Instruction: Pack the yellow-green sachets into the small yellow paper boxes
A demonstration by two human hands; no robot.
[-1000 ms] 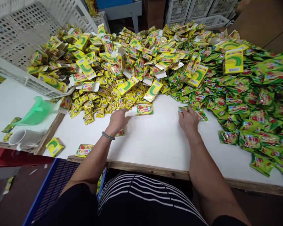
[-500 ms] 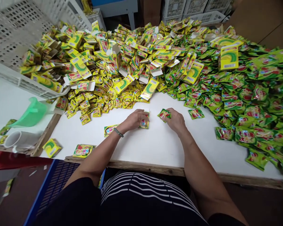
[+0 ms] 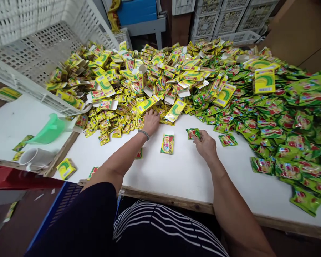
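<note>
My left hand (image 3: 151,122) reaches to the near edge of a heap of small yellow sachets (image 3: 123,121). Its fingers are spread and bent down onto the sachets, beside a flattened-looking yellow carton (image 3: 148,104). In my right hand (image 3: 206,144) a green sachet (image 3: 193,134) with a red fruit print is pinched between thumb and fingers. Between the hands, a small yellow-green box (image 3: 167,144) lies on the white tabletop (image 3: 176,171). One loose green sachet (image 3: 228,140) lies right of my right hand. My left forearm partly covers another box (image 3: 139,153).
Open yellow cartons (image 3: 176,71) are heaped at the back, green sachets (image 3: 291,125) at the right. A white basket (image 3: 37,46) tilts at the left. Near it are a green scoop (image 3: 48,130), a white mug (image 3: 37,157) and a yellow box (image 3: 66,169). A wooden strip (image 3: 171,200) edges the table.
My left hand has left the small box and moved up to the yellow sachets. My right hand still holds the green sachet. The view has shifted, so the table appears lower.
</note>
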